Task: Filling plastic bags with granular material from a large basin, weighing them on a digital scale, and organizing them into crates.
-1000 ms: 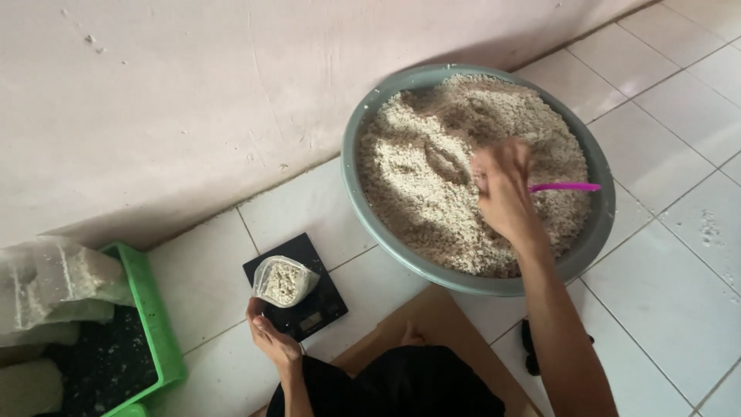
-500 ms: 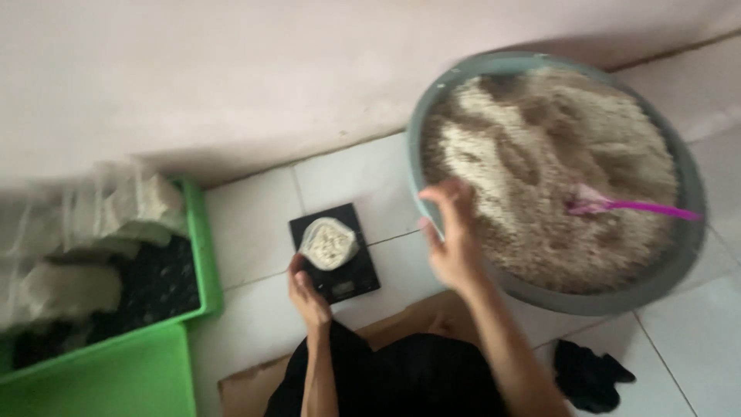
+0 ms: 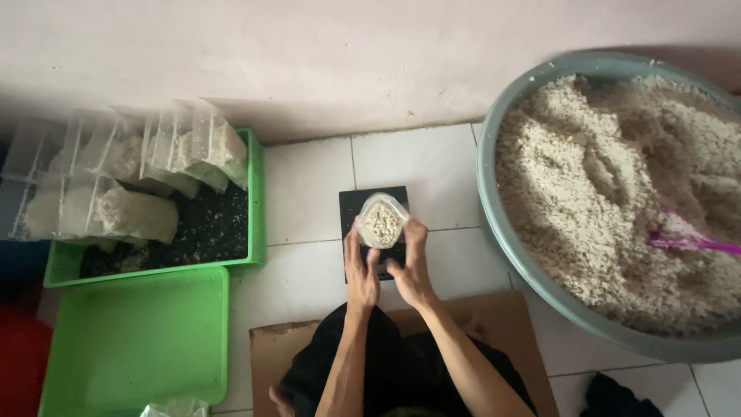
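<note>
The grey basin (image 3: 494, 201) runs off the right edge, and the pink scoop (image 3: 683, 235) is half buried in the grain and cut off there too. Both hands and the small bag (image 3: 380, 222) hide much of the black scale (image 3: 351, 207). The filled bags (image 3: 139, 174) at left are blurred.

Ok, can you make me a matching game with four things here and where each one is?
Things:
1. small bag
2. pink scoop
3. filled bags
4. cardboard

Places:
A. in the green crate by the wall
B. on the black scale, between the left hand and right hand
C. flat on the floor under the person
D. stuck in the grain in the big grey basin

Pairs: 1-B, 2-D, 3-A, 4-C
</note>
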